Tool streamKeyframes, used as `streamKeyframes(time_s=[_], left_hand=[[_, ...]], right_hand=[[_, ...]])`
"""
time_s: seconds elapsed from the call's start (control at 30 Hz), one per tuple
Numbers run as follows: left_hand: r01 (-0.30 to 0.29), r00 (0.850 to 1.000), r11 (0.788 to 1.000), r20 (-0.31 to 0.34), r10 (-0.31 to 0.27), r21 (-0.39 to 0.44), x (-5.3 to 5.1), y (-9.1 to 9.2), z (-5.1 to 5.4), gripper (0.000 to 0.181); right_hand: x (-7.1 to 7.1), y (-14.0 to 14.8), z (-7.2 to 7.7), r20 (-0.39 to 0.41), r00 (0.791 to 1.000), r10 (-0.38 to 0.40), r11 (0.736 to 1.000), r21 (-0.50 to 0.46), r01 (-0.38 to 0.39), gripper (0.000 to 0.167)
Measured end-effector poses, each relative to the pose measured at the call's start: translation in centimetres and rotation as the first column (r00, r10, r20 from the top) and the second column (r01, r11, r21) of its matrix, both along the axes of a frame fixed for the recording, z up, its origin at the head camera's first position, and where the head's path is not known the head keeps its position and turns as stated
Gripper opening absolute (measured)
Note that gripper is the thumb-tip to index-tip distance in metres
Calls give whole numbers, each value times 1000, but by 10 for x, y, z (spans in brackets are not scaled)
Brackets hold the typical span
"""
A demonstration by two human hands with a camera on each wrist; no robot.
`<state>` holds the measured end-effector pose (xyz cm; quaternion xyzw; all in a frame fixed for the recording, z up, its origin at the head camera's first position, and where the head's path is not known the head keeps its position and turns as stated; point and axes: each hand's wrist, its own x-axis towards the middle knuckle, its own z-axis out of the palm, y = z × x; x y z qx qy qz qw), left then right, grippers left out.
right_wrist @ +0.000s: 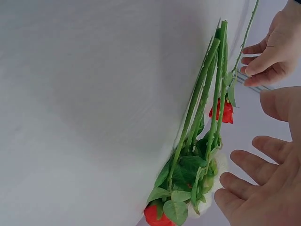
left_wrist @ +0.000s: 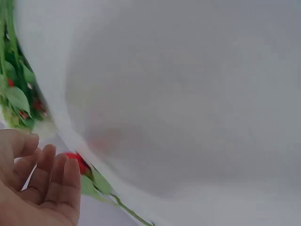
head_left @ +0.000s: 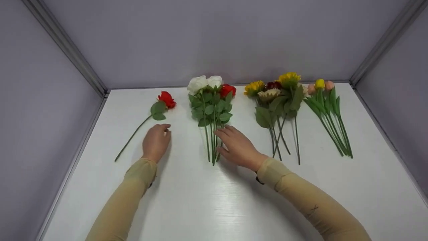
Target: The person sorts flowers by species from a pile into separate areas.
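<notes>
A single red rose with a long green stem lies on the left of the white table. Just right of its stem is my left hand, fingers loosely bent and holding nothing. Toward the middle lies a bunch of white roses and red roses, stems pointing toward me. Over the right side of those stems hovers or rests my right hand; contact cannot be told. In the right wrist view its fingers are spread and relaxed, with the bunch's green stems beside them.
Right of the middle lies a bunch of yellow sunflowers with cream and dark red blooms, its stems crossing. Yellow and pink tulips lie at the far right. Grey-lilac walls enclose the white table at the back and sides.
</notes>
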<state>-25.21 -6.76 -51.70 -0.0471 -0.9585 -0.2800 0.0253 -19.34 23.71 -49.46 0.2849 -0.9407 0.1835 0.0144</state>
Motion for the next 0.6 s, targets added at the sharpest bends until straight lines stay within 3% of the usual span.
streamKeyframes(time_s=[0.1,0.2,0.37,0.6], left_hand=[[-62,992,992,-112,50,-110,0,-41,-4,27],[-117,985,977,-150,91,-176,4,-76,-6,27],[-154,987,970,-67,143,-187,15,-114,-2,31],[-188,977,975,79,198,-118,22,-139,9,42]], right_hand=[[-2,-18,2,2,999,36,998,43,-36,54],[-3,-42,4,13,997,78,992,99,-78,55],[-2,-79,14,9,985,173,970,170,-172,56],[0,-113,33,-53,969,242,952,207,-227,57]])
